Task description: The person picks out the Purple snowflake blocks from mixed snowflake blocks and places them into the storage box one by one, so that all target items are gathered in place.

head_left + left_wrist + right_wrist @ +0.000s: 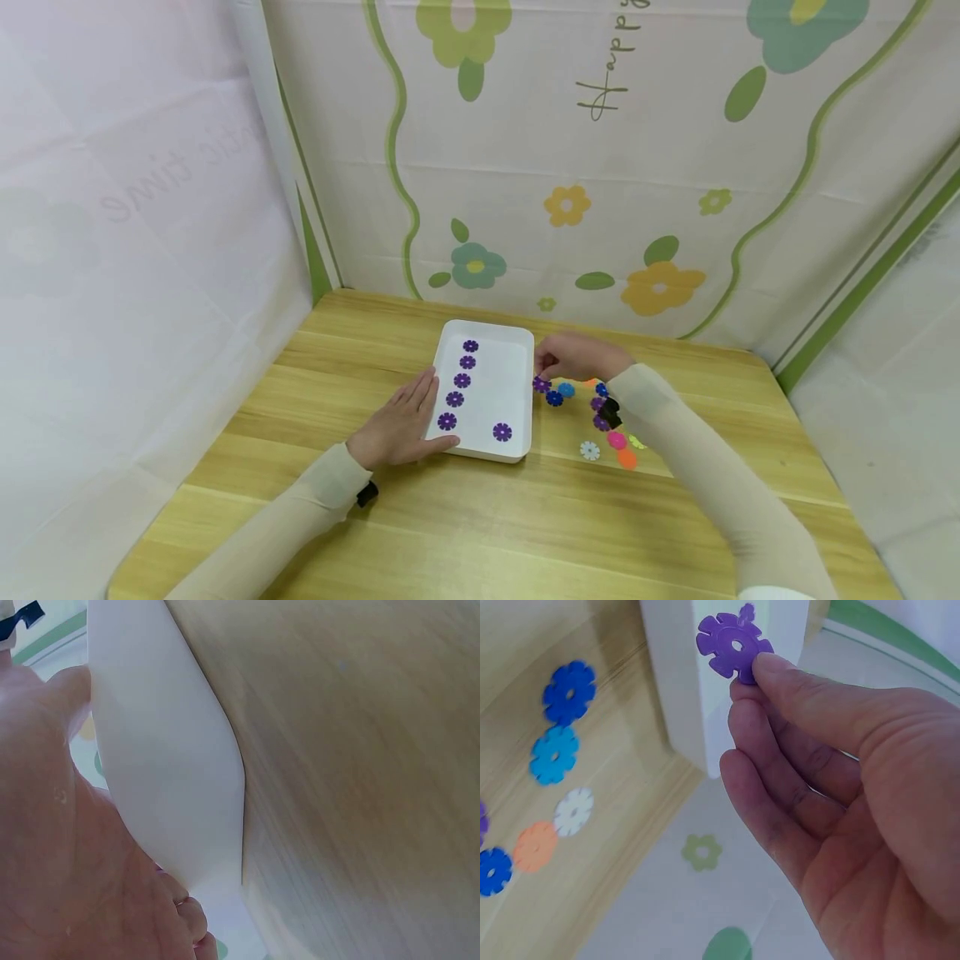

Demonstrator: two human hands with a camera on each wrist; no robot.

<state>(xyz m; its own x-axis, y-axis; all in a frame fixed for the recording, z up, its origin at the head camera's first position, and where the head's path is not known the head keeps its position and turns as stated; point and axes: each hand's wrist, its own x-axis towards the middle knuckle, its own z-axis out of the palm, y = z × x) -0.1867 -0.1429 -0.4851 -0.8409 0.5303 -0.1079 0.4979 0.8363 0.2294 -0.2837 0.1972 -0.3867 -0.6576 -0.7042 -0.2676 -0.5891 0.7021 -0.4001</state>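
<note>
Between thumb and fingers my right hand (576,357) pinches a purple snowflake disc (733,646), held up beside the right wall of a white tray (491,392). My left hand (401,422) lies on the tray's left edge with fingers straight and thumb reaching over the near left corner. Inside the tray several purple discs (462,381) form a column along the left side, and a single purple disc (502,432) lies at the near right. In the left wrist view the tray's outer wall (172,750) touches the left hand.
Loose discs lie on the wooden table right of the tray, among them a dark blue disc (569,693), a light blue disc (554,754), a white disc (589,451), a pink disc (617,440) and an orange disc (627,459). Behind the table hangs a flower-patterned cloth (525,167).
</note>
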